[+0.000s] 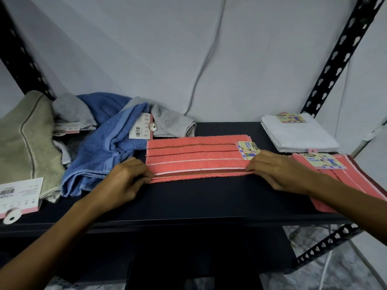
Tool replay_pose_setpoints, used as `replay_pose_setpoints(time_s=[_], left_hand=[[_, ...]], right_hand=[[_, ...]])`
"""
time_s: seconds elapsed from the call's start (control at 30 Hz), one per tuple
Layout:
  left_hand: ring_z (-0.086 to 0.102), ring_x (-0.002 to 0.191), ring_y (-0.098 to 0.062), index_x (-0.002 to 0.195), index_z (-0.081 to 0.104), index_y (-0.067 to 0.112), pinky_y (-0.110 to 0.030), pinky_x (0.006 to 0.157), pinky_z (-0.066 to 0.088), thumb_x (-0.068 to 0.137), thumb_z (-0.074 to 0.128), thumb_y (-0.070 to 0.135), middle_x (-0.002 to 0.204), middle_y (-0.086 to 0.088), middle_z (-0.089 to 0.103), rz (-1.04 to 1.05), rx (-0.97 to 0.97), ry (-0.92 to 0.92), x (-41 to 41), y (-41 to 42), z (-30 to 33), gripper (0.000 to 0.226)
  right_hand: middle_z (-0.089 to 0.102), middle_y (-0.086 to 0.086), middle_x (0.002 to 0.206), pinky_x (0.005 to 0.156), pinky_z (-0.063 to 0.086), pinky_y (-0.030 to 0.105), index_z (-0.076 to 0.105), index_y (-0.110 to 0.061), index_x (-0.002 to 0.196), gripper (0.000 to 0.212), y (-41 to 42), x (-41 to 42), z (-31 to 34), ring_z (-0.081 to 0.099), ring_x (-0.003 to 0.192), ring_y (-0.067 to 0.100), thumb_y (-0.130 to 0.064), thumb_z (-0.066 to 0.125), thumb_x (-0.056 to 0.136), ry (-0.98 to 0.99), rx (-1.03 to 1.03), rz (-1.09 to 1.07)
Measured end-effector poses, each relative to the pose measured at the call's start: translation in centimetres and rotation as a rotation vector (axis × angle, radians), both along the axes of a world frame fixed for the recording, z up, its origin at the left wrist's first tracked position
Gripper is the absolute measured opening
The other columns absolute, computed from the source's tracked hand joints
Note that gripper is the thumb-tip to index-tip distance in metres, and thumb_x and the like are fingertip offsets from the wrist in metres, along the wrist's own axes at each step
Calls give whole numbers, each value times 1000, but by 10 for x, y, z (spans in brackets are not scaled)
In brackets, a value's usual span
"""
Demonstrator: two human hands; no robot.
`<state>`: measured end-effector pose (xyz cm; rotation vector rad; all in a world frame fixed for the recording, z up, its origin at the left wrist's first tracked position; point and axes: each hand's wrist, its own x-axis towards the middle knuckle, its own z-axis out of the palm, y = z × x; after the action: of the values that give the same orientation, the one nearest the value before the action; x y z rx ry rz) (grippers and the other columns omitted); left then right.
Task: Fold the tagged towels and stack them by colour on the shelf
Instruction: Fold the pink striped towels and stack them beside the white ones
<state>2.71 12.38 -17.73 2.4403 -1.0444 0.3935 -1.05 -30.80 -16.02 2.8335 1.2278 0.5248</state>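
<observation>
Coral terry face towel point(196, 156) with dark and white stripes lies folded into a long band across the middle of the black metal shelf point(209, 199), its paper tag point(248, 150) at the far right corner. I have the left hand point(125, 178) at its left end and the right hand point(276, 170) at its right end — on each, the fingers curl in and pinch the near edge layers of the cloth.

I judge it light, soft and limp: it will sag between 2 grips and has no stiffness to hold a crease by itself, though the terry pile should cling to itself rather than slide. Holding at both ends of the near edge looks right to me, since that keeps the layers aligned; I would avoid pulling on the tag.

Just right of it lies a second folded coral towel point(343, 181), its likely stack, with a folded white towel point(299, 135) beyond — while unfolded blue point(104, 151), grey point(173, 122) and beige point(25, 143) towels are heaped at the left.
</observation>
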Motion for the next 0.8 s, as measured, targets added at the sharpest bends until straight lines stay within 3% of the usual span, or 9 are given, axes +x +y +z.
replay_pose_setpoints(time_s=[0.1,0.2,0.23,0.33,0.4,0.47,0.57,0.67,0.8], left_hand=[[50,82,-6,86,70,15,-22,75,43,84,67,8,85,9,60,-1,15,-10,-3,0,-3,8],[49,84,-6,87,71,20,-28,76,45,83,72,12,86,13,57,46,53,45,-2,-2,3,10],[48,84,-4,85,71,24,-30,75,46,83,70,25,84,16,56,56,70,57,-2,-5,7,2],[49,81,-8,72,70,25,-30,69,44,80,53,57,75,13,56,131,70,16,-2,-27,22,37],[51,78,-17,68,69,19,-33,69,44,83,47,58,71,5,57,164,6,-39,1,-52,26,46],[52,80,-23,70,66,17,-36,72,44,84,45,56,72,4,53,202,-43,-62,9,-78,25,47],[49,92,-25,83,64,18,-39,78,42,82,49,60,84,1,52,238,-5,-56,21,-108,19,45],[41,105,-23,89,54,21,-37,82,34,86,56,59,98,1,49,270,82,-8,26,-121,8,39],[36,114,-23,110,46,24,-43,95,32,75,19,79,116,-4,46,319,229,99,28,-117,-2,71]], right_hand=[[65,1,100,64,56,36,71,-14,106,37,3,2,3,62,91,24,4,69,75,12,-84,-11],[65,-3,93,56,53,32,75,-19,103,31,7,2,13,61,86,18,-8,59,79,66,-122,-39],[66,-7,92,59,51,28,76,-22,101,31,9,2,18,59,85,13,-15,54,80,107,-93,-57],[70,-15,91,73,49,26,78,-24,93,26,22,7,28,55,83,0,-22,55,80,239,178,-178],[73,-9,97,80,50,31,77,-20,98,28,37,16,26,58,87,8,-28,53,85,139,323,-245],[71,-2,111,89,49,37,72,-19,113,35,53,26,21,61,102,20,-36,50,92,57,342,-334],[51,4,144,111,33,41,50,-21,141,49,76,37,11,40,136,25,-43,50,98,222,244,-487],[24,7,160,120,17,46,25,-29,154,55,90,39,-3,15,148,25,-46,35,102,338,101,-543],[-2,3,165,122,0,44,5,-40,155,54,91,36,-10,-5,151,27,-42,19,103,373,-8,-592]])
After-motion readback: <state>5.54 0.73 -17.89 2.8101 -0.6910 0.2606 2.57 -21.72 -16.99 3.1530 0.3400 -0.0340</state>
